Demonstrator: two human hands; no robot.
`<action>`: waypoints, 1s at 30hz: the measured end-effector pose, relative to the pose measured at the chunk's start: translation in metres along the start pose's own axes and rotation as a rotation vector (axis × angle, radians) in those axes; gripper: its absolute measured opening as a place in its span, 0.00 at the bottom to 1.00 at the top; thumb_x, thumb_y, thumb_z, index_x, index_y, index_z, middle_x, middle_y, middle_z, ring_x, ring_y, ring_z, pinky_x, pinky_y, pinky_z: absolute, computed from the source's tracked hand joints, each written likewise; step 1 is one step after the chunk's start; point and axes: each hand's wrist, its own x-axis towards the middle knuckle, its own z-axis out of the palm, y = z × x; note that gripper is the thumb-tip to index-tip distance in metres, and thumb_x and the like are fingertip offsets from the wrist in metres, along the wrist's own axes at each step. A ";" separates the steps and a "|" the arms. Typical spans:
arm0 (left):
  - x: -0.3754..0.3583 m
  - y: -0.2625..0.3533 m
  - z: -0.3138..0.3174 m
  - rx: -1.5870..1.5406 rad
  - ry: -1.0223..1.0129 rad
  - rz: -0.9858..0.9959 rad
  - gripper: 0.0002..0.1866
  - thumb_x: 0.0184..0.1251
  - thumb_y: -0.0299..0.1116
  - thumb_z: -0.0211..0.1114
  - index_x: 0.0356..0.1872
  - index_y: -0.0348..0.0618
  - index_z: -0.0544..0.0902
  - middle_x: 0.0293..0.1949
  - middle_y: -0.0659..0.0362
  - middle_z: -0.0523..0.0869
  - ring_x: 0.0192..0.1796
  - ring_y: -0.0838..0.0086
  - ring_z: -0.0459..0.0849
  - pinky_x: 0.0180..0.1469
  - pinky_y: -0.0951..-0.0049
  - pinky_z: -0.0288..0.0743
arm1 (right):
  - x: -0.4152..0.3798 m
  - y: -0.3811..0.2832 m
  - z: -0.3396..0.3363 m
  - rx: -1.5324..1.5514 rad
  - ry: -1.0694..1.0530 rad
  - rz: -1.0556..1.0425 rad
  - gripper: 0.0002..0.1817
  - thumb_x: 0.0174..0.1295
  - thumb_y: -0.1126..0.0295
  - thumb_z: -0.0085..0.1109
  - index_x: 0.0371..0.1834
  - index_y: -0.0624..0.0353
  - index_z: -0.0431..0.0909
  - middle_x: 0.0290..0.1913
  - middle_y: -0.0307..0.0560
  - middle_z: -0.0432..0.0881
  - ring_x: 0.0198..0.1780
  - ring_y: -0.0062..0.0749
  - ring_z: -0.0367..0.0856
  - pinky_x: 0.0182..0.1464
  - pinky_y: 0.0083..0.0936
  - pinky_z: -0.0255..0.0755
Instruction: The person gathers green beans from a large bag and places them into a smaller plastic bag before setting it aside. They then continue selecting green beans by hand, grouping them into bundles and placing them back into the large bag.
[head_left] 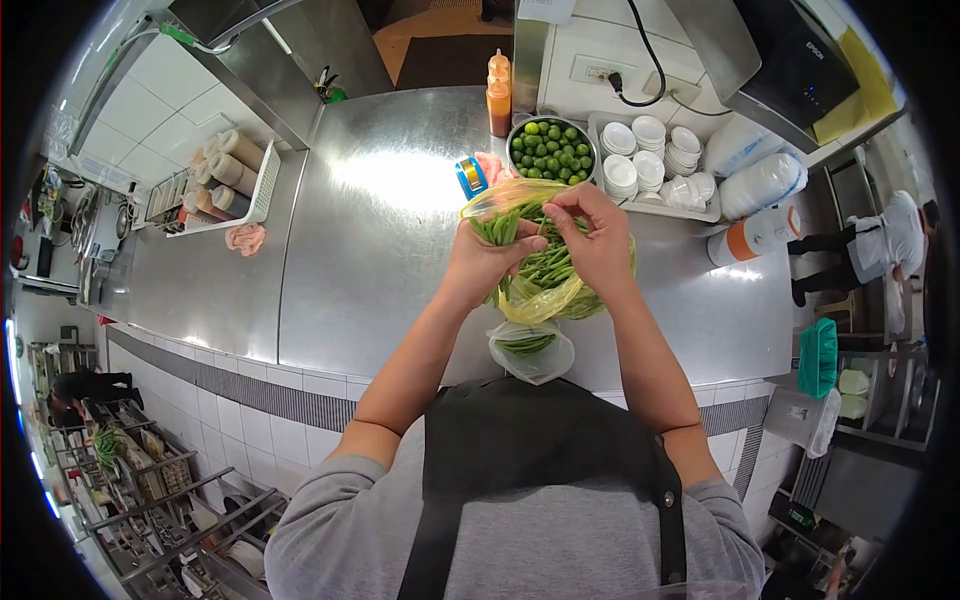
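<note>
A bunch of green beans (496,229) is gripped in my left hand (483,262), its thumb pressed across them. My right hand (596,238) is closed in a pinch beside it, over the opening of the bag, apparently on a green bean; the fingers partly hide it. Beneath both hands lies a yellow translucent plastic bag (548,303), open and filled with more green beans. Closer to my body, a small clear bag (535,362) with some green beans in it sits at the counter's front edge.
Behind the yellow bag stand a metal bowl of limes (550,150), a tape dispenser (470,178) and sauce bottles (499,95). A tray of white cups (650,165) is at the right. A bottle basket (262,190) stands left on the steel counter (370,270). A person (885,240) is far right.
</note>
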 end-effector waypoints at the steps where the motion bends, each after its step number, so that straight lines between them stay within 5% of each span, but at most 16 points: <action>1: -0.001 0.000 0.001 0.003 -0.002 -0.001 0.09 0.57 0.23 0.78 0.36 0.34 0.87 0.26 0.63 0.86 0.21 0.85 0.76 0.21 0.82 0.69 | 0.001 -0.001 -0.001 -0.188 0.018 -0.133 0.04 0.62 0.78 0.66 0.37 0.64 0.80 0.32 0.45 0.80 0.34 0.29 0.83 0.40 0.25 0.75; 5: -0.007 0.001 0.004 0.003 -0.023 0.009 0.09 0.58 0.23 0.77 0.37 0.34 0.86 0.29 0.61 0.87 0.22 0.85 0.77 0.22 0.82 0.70 | 0.003 0.033 -0.006 -0.409 0.165 -0.313 0.04 0.63 0.76 0.65 0.36 0.65 0.80 0.31 0.50 0.77 0.33 0.35 0.81 0.38 0.31 0.73; 7: -0.007 0.003 0.003 0.009 -0.013 0.003 0.08 0.59 0.24 0.76 0.37 0.34 0.86 0.30 0.60 0.88 0.22 0.85 0.77 0.22 0.82 0.70 | -0.001 0.033 -0.012 -0.596 -0.179 0.006 0.09 0.67 0.69 0.63 0.37 0.65 0.81 0.33 0.54 0.78 0.33 0.34 0.80 0.38 0.32 0.72; 8: -0.006 0.005 0.003 -0.112 0.035 0.009 0.07 0.60 0.24 0.75 0.37 0.35 0.85 0.32 0.58 0.89 0.22 0.84 0.77 0.23 0.82 0.70 | -0.004 0.034 -0.012 -0.594 -0.181 0.009 0.09 0.67 0.69 0.63 0.37 0.65 0.81 0.33 0.54 0.78 0.33 0.34 0.80 0.38 0.32 0.72; 10: 0.000 0.000 -0.004 -0.395 0.073 0.022 0.07 0.66 0.25 0.70 0.42 0.37 0.82 0.40 0.51 0.90 0.22 0.83 0.75 0.24 0.83 0.70 | -0.008 0.034 -0.012 -0.425 -0.524 0.388 0.13 0.72 0.63 0.60 0.36 0.63 0.81 0.34 0.45 0.83 0.32 0.25 0.77 0.37 0.25 0.72; 11: 0.003 -0.001 -0.006 -0.397 0.073 0.022 0.07 0.66 0.25 0.70 0.42 0.37 0.82 0.40 0.51 0.90 0.22 0.83 0.75 0.24 0.83 0.70 | -0.011 0.033 -0.009 -0.426 -0.525 0.388 0.13 0.72 0.63 0.60 0.36 0.63 0.81 0.34 0.45 0.83 0.32 0.25 0.77 0.37 0.25 0.72; 13: 0.007 -0.003 -0.010 -0.655 0.209 0.059 0.09 0.69 0.25 0.70 0.46 0.39 0.80 0.44 0.49 0.90 0.24 0.83 0.75 0.24 0.83 0.70 | -0.023 0.027 0.004 0.254 -0.342 0.373 0.17 0.73 0.59 0.58 0.37 0.65 0.82 0.34 0.40 0.83 0.33 0.21 0.76 0.39 0.23 0.73; 16: 0.009 -0.004 -0.015 -0.671 0.237 0.092 0.10 0.69 0.26 0.70 0.47 0.41 0.79 0.45 0.47 0.89 0.25 0.84 0.75 0.25 0.84 0.70 | -0.028 0.013 0.008 0.392 -0.317 0.394 0.15 0.73 0.62 0.59 0.38 0.65 0.82 0.34 0.35 0.82 0.34 0.18 0.76 0.41 0.21 0.73; 23: 0.007 -0.001 -0.010 -0.638 0.292 0.111 0.09 0.72 0.27 0.67 0.48 0.42 0.78 0.47 0.49 0.87 0.25 0.85 0.73 0.27 0.85 0.69 | -0.025 -0.002 0.022 0.091 -0.202 0.243 0.05 0.70 0.74 0.61 0.38 0.64 0.82 0.35 0.37 0.83 0.37 0.18 0.78 0.43 0.17 0.73; 25: 0.009 -0.002 -0.013 -0.669 0.295 0.090 0.09 0.72 0.28 0.67 0.49 0.42 0.77 0.46 0.50 0.87 0.26 0.85 0.73 0.27 0.85 0.70 | -0.025 -0.005 0.021 0.141 -0.184 0.016 0.03 0.68 0.75 0.63 0.37 0.63 0.82 0.34 0.36 0.83 0.35 0.17 0.77 0.43 0.17 0.73; 30: 0.014 -0.011 -0.026 -0.733 0.290 0.034 0.10 0.74 0.31 0.65 0.50 0.41 0.77 0.44 0.53 0.86 0.29 0.83 0.76 0.29 0.83 0.75 | -0.010 0.015 -0.008 0.205 -0.019 0.259 0.04 0.67 0.75 0.64 0.37 0.64 0.81 0.34 0.38 0.81 0.36 0.18 0.77 0.43 0.18 0.72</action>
